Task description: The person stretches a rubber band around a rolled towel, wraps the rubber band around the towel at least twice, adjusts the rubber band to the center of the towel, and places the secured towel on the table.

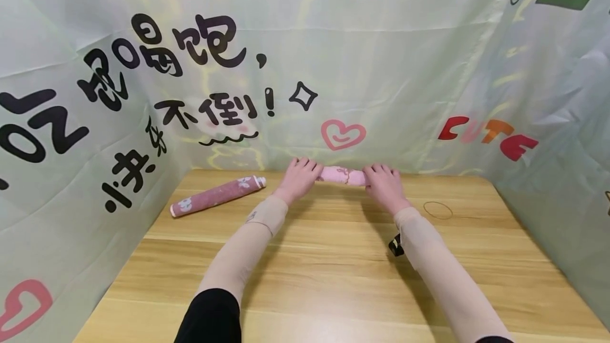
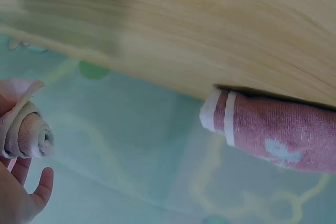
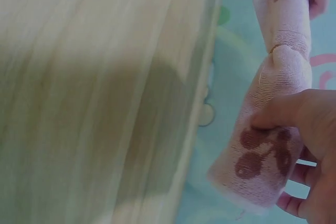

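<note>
A rolled pink towel (image 1: 342, 175) is held up near the back edge of the table, level between both hands. My left hand (image 1: 301, 176) grips its left end, and my right hand (image 1: 383, 184) grips the right end with fingers over the top. In the right wrist view the pink towel (image 3: 273, 95) bears dark cherry-like prints, and a thin brownish line draws it in around the middle. Its spiral end shows in the left wrist view beside the left hand (image 2: 21, 198). A rolled dark-pink towel (image 1: 216, 196) with pale prints lies on the table to the left.
A thin rubber band (image 1: 438, 209) lies on the wooden table (image 1: 324, 269) to the right. Printed cloth (image 1: 405, 68) hangs along the back and both sides. A small black device (image 1: 395, 245) sits under the right wrist.
</note>
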Action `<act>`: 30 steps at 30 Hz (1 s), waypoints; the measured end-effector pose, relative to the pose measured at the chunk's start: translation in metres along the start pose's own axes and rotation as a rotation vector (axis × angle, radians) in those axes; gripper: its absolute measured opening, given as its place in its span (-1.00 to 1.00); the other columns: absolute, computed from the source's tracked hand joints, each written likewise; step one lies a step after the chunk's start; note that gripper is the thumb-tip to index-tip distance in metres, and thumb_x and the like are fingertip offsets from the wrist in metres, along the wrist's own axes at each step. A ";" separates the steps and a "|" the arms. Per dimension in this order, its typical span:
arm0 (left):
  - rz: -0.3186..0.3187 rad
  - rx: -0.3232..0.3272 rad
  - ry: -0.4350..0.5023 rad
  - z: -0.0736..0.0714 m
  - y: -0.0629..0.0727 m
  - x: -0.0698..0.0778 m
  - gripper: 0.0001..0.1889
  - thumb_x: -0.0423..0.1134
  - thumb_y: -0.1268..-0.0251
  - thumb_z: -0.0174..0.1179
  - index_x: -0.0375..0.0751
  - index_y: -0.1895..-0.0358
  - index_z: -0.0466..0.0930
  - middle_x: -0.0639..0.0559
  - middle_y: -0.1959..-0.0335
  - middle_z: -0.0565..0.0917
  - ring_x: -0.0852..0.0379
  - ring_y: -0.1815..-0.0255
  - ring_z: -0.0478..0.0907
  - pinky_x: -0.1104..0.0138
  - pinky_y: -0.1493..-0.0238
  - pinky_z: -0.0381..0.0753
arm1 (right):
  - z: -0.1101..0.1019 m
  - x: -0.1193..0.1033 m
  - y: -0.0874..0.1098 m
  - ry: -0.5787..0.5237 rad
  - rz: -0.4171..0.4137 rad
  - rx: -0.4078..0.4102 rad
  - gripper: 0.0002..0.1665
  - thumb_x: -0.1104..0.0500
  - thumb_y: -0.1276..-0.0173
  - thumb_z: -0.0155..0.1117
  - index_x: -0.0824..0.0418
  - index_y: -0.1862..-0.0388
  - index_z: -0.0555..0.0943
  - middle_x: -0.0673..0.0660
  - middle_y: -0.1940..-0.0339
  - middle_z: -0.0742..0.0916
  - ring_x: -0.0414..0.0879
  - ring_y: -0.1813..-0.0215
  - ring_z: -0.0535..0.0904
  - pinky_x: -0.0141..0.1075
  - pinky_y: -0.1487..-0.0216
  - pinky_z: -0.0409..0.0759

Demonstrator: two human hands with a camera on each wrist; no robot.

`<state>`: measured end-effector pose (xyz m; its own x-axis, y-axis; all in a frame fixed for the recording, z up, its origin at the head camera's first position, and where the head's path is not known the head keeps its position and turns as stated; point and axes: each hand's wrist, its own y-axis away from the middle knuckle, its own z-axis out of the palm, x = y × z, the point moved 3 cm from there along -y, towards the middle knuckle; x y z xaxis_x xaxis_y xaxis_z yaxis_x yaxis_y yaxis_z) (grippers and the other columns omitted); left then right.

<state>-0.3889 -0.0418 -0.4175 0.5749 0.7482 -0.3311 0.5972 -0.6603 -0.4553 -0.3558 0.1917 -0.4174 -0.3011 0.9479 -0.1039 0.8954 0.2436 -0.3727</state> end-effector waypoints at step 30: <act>-0.105 -0.470 0.038 0.043 -0.017 0.023 -0.63 -0.14 -0.45 0.06 0.06 -0.27 0.43 0.05 -0.29 0.54 -0.03 -0.30 0.47 -0.08 -0.38 0.36 | 0.038 0.009 -0.013 -0.044 0.202 -0.269 -0.61 0.34 -0.41 0.00 0.25 -0.18 0.50 0.43 -0.19 0.55 0.39 -0.30 0.31 0.47 -0.22 0.22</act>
<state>-0.4098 -0.0100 -0.4529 0.5126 0.8155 -0.2687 0.8363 -0.5451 -0.0590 -0.3827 0.1889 -0.4480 -0.1172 0.9743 -0.1926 0.9911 0.1025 -0.0843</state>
